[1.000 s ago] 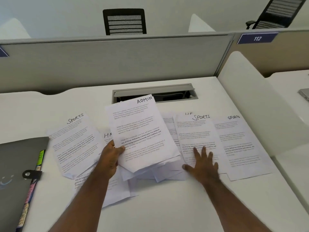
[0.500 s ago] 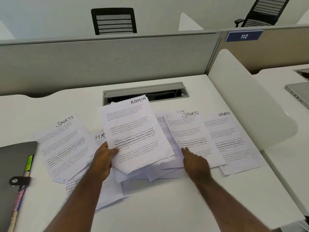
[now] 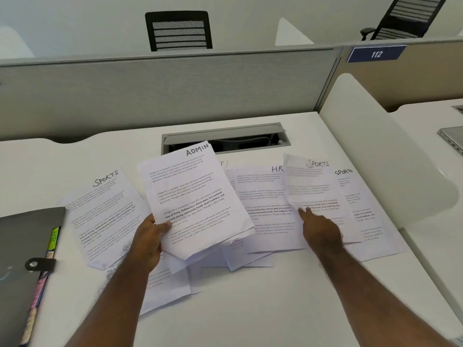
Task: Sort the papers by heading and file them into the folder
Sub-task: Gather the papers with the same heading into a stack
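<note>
My left hand (image 3: 150, 236) grips a small stack of sheets topped by one headed ADMIN (image 3: 195, 196), held tilted above the desk. My right hand (image 3: 320, 231) pinches the lower left of a blurred sheet headed SPORTS (image 3: 310, 186), thumb on top. That sheet overlaps another SPORTS sheet (image 3: 363, 209) at the far right. An HR sheet (image 3: 263, 196) lies uncovered between my hands. A third SPORTS sheet (image 3: 105, 211) lies to the left. More sheets lie under the ADMIN stack. The grey folder (image 3: 22, 246) lies closed at the left edge with coloured tabs showing.
An open cable tray (image 3: 225, 139) is set into the white desk (image 3: 250, 309) behind the papers. A grey partition (image 3: 175, 91) closes the back, and a white side divider (image 3: 375, 151) stands on the right. A laptop (image 3: 453, 139) sits on the neighbouring desk.
My right hand went from lying flat on the middle SPORTS sheet to pinching it and moved it right onto the far-right SPORTS sheet, uncovering the HR sheet. My left hand kept holding the ADMIN stack.
</note>
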Available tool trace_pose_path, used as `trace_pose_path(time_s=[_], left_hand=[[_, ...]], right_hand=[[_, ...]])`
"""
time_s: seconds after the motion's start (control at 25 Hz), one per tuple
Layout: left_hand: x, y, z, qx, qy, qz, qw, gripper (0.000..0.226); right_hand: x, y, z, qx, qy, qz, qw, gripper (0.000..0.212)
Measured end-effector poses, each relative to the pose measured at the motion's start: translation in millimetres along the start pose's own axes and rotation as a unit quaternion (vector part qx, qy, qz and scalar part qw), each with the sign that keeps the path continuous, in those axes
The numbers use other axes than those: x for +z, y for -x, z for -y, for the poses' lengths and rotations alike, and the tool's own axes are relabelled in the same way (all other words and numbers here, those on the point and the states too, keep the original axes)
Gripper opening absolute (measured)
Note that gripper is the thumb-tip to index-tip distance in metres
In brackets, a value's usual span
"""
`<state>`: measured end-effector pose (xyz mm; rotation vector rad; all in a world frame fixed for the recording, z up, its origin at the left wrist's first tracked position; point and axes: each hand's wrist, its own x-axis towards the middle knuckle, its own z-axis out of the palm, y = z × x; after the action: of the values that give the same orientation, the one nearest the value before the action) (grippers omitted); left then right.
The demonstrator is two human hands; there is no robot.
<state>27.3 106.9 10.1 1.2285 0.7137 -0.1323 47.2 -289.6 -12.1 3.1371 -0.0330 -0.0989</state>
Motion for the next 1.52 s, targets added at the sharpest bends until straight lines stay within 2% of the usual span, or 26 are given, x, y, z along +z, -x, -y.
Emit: trace_pose_path(time_s=[0.12, 0.2, 0.28, 0.4, 0.48, 0.6, 0.72, 0.88, 1.04, 1.16, 1.28, 1.4, 1.52], left_hand=[[-13, -3, -6, 0.012, 0.008, -0.015, 1.000, 0.040], [-22, -6, -8, 0.019, 0.011, -0.024, 0.999, 0.042], [-28, -8, -9, 0.021, 0.014, -0.035, 0.999, 0.043], [-30, -9, -8, 0.022, 0.017, -0.044, 0.999, 0.042], [-32, -9, -7, 0.021, 0.015, -0.045, 0.999, 0.042], [-36, -8, -6, 0.021, 0.016, -0.041, 0.999, 0.042], [-38, -8, -7, 0.022, 0.016, -0.044, 0.999, 0.042], [-40, -8, -8, 0.023, 0.022, -0.043, 0.999, 0.042], [-40, -11, -7, 0.021, 0.023, -0.040, 0.999, 0.042], [-40, -12, -5, 0.021, 0.026, -0.037, 0.999, 0.043], [-40, -11, -5, 0.022, 0.029, -0.033, 0.999, 0.043], [-40, -11, -5, 0.025, 0.026, -0.036, 0.999, 0.043], [-40, -9, -6, 0.023, 0.026, -0.045, 0.998, 0.041]], right_hand=[[17, 8, 16, 0.035, -0.039, 0.065, 0.996, 0.057], [20, 16, 42, -0.015, -0.058, 0.073, 0.996, 0.078], [23, 27, 73, -0.062, -0.090, 0.128, 0.986, 0.091], [31, 38, 104, -0.046, -0.096, 0.142, 0.984, 0.091], [44, 41, 110, -0.028, -0.080, 0.138, 0.987, 0.082], [50, 39, 111, -0.022, -0.074, 0.092, 0.993, 0.060], [42, 35, 108, -0.030, -0.132, 0.023, 0.991, 0.043], [-7, 18, 94, 0.027, -0.298, -0.041, 0.953, 0.043], [-64, -8, 71, 0.037, -0.392, -0.141, 0.908, 0.040], [-109, -24, 47, 0.043, -0.393, -0.227, 0.890, 0.040], [-145, -32, 26, 0.065, -0.344, -0.310, 0.884, 0.040], [-157, -32, 10, 0.084, -0.273, -0.354, 0.890, 0.040], [-143, -29, 1, 0.070, -0.244, -0.360, 0.898, 0.040]])
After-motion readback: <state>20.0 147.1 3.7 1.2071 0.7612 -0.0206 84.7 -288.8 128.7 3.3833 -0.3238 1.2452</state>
